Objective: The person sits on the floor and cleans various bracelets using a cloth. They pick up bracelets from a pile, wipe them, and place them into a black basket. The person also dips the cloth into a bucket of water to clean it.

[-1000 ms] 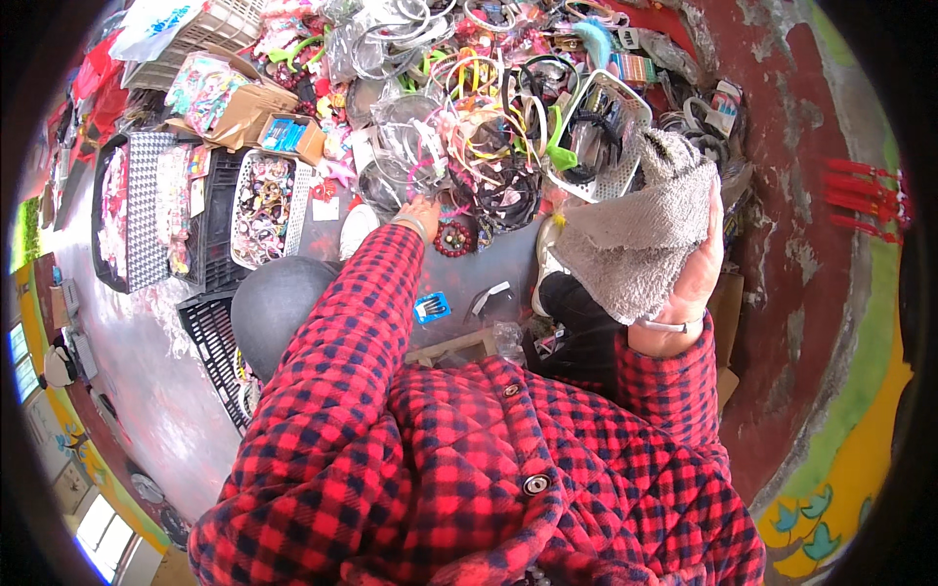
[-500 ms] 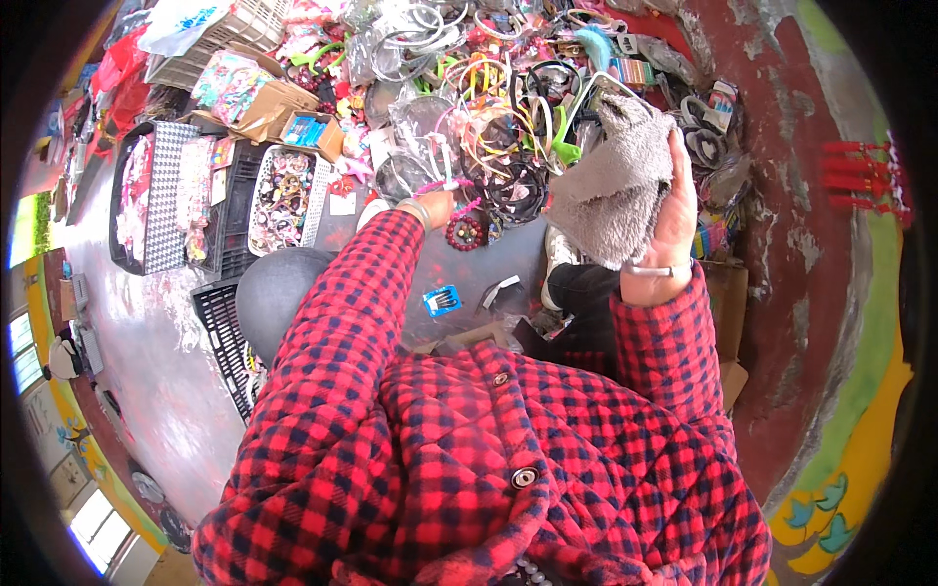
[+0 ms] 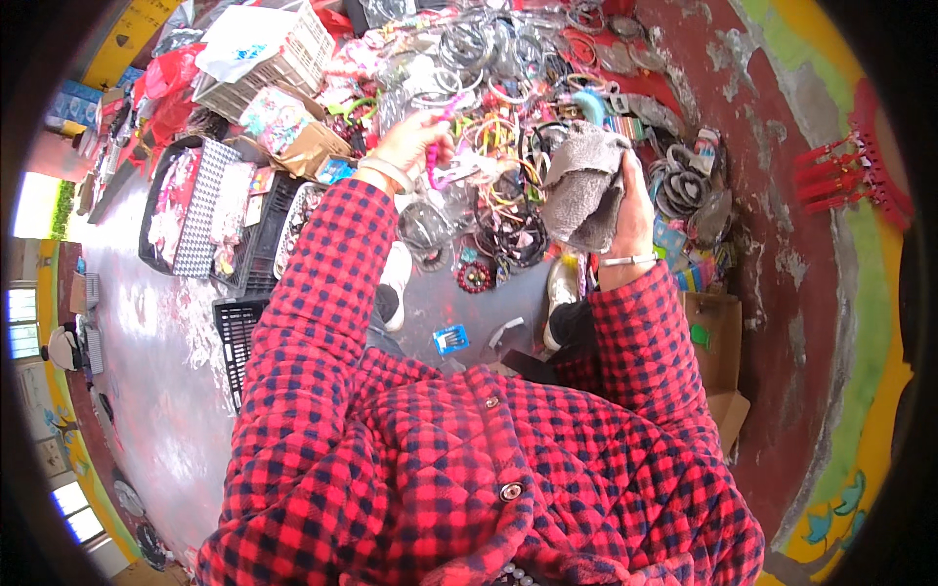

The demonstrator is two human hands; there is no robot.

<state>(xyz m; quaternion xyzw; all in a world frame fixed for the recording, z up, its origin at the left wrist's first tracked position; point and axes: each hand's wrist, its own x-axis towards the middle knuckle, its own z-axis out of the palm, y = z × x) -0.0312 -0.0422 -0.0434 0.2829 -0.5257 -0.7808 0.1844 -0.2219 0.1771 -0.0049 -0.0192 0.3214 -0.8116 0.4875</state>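
Scuffed floor (image 3: 420, 308), nubbly cloth (image 3: 582, 195), pink band (image 3: 432, 164), perhaps plastic.

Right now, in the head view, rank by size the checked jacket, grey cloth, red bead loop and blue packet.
1. Checked jacket
2. Grey cloth, in the right hand
3. Red bead loop and blue packet: too alike to rank

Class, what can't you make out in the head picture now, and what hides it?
- Right hand, part of it: head view, behind the grey cloth.
- Pink band, part of it: head view, covered by the left hand.
- Cardboard box, its left side: head view, behind the right sleeve.
- Pale crate, its full contents: head view, covered by the white bag.
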